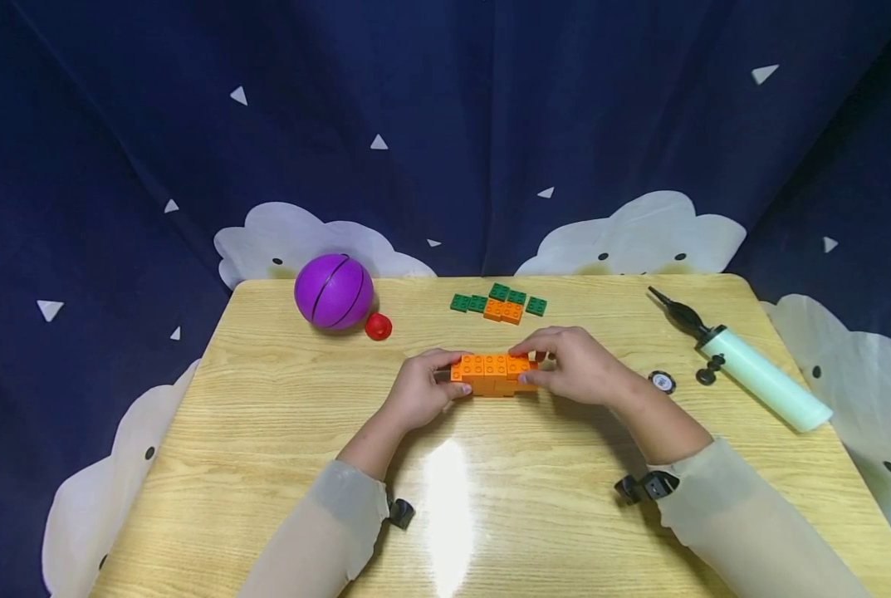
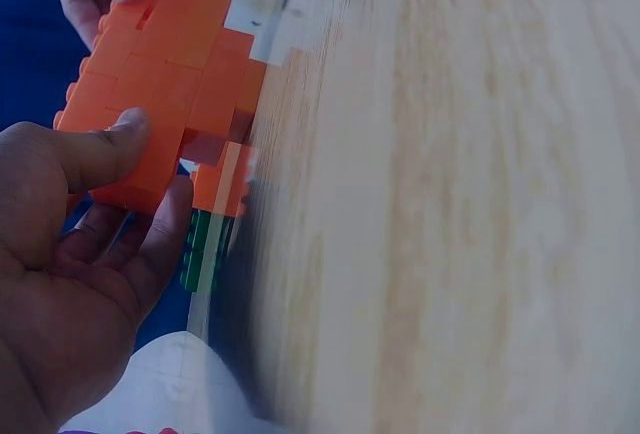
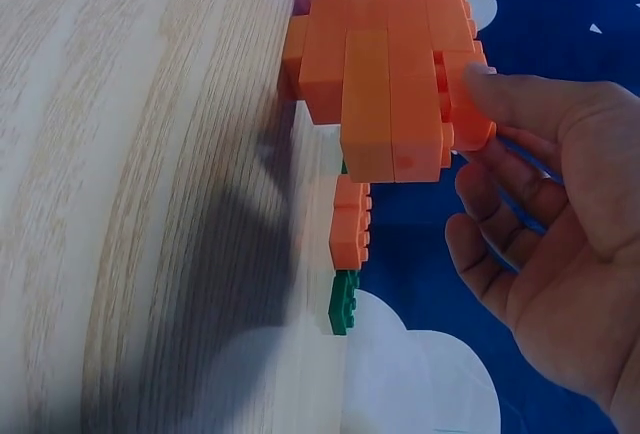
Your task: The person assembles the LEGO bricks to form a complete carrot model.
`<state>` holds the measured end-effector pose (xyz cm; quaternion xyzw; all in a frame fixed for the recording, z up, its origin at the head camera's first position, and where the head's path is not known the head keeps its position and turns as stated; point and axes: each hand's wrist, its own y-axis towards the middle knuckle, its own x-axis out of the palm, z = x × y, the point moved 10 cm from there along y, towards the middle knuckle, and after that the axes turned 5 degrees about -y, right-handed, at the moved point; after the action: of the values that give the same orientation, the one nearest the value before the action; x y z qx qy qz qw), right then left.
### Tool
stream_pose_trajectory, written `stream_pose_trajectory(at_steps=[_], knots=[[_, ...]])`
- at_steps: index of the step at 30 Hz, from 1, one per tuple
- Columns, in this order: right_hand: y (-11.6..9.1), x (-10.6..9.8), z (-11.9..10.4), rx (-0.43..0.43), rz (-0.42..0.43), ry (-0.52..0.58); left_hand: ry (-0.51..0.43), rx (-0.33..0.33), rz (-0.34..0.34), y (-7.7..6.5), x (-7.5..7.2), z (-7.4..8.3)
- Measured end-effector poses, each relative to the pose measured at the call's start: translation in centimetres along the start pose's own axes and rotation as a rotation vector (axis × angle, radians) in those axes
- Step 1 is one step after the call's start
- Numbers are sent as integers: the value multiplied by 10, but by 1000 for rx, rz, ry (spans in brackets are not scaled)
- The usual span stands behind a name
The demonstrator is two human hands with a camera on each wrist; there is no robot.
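Observation:
Between the two hands is a block of joined orange toy bricks, stepped narrower toward its underside. My left hand grips its left end, with the thumb on the near face and the fingers behind and beneath. At the right end my right hand pinches a small orange brick between thumb and fingers. That brick sits on the studded top of the block, and a narrow gap shows beside it in the right wrist view. Whether it is fully pressed down I cannot tell.
Behind the hands lie several loose green bricks and two orange bricks. A purple ball and a small red hat-shaped piece are at back left. At right are a pale green hand pump, a black piece and a poker chip.

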<state>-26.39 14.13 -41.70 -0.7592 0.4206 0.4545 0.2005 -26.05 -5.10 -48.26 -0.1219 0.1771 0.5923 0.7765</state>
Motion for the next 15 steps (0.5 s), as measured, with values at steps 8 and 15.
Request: stream_pose_trajectory(at_steps=[8, 15], knots=[[1, 1, 1, 9, -1, 11, 1, -12, 2, -1, -1, -1], [1, 3, 2, -2, 4, 11, -1, -23, 3, -1, 0, 0]])
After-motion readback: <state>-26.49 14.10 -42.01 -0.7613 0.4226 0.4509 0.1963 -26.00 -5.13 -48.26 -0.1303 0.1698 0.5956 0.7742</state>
